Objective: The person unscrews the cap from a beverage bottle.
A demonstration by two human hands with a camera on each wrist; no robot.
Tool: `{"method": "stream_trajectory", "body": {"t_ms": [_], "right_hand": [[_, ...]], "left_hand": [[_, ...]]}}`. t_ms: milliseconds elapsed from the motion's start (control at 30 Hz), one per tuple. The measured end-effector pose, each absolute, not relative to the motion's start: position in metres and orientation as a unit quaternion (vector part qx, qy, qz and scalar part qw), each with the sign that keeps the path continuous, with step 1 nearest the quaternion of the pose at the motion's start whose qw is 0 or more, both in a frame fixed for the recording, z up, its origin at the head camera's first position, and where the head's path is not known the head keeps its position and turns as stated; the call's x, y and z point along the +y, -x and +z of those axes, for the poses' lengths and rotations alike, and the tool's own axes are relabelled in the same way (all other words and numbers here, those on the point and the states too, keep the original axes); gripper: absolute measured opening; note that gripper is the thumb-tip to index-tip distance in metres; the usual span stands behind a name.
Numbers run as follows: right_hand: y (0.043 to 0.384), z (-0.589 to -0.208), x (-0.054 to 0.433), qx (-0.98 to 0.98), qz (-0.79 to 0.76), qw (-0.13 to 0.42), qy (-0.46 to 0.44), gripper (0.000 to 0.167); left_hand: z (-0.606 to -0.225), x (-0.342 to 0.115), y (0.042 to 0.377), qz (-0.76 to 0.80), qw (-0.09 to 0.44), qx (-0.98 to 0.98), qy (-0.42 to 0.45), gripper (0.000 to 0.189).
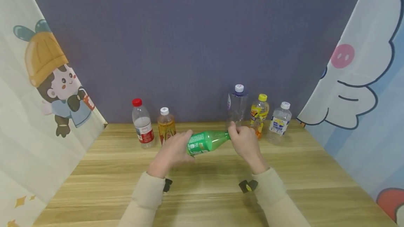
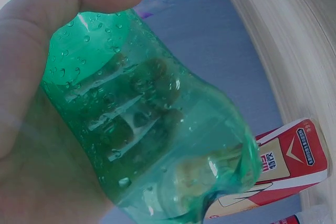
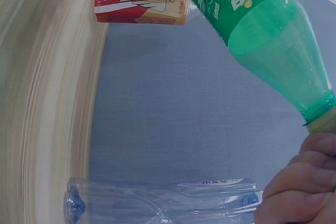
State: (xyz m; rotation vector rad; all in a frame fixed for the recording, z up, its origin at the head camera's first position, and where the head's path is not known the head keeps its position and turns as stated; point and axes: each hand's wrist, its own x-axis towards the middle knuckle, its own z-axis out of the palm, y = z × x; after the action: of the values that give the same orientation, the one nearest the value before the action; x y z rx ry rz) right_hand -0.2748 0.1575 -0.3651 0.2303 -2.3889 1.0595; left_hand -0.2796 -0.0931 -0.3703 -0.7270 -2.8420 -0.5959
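Observation:
A green plastic bottle [image 1: 206, 142] is held tilted above the wooden table, its neck pointing right and slightly up. My left hand [image 1: 175, 150] grips the bottle's lower body, with the thumb lying across it in the left wrist view. Droplets cling to the clear green wall [image 2: 142, 108] near the base. At the other end, my right hand [image 1: 246, 143] has its fingers curled round the yellowish cap [image 3: 323, 123]. The green label is around the middle of the bottle. The palm side of the right hand is hidden in the head view.
Along the grey back panel [image 1: 195, 52] stand a red-capped bottle [image 1: 143, 125], an orange-labelled bottle [image 1: 166, 123], a tall clear bottle [image 1: 237, 106], a yellow-capped bottle [image 1: 259, 113] and a small clear bottle [image 1: 280, 122]. Printed curtains hang at both sides of the table [image 1: 208, 202].

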Motion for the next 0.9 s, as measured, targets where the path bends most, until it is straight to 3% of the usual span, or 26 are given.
{"method": "stream_trajectory", "body": {"t_ms": [200, 367, 700, 900], "right_hand": [[0.273, -0.365, 0.159, -0.859, 0.393, 0.297, -0.139, 0.055], [0.272, -0.365, 0.160, -0.857, 0.396, 0.299, -0.136, 0.055], [0.271, -0.360, 0.161, -0.910, 0.372, 0.181, -0.011, 0.058], [0.272, -0.357, 0.162, -0.929, 0.347, 0.128, 0.011, 0.072]], "left_hand": [[-0.371, -0.096, 0.278, -0.245, 0.041, -0.936, 0.250, 0.065], [-0.371, -0.095, 0.277, -0.245, 0.040, -0.935, 0.254, 0.063], [-0.371, -0.087, 0.280, -0.166, 0.100, -0.949, 0.250, 0.069], [-0.374, -0.085, 0.281, -0.130, 0.119, -0.950, 0.259, 0.069]]}}
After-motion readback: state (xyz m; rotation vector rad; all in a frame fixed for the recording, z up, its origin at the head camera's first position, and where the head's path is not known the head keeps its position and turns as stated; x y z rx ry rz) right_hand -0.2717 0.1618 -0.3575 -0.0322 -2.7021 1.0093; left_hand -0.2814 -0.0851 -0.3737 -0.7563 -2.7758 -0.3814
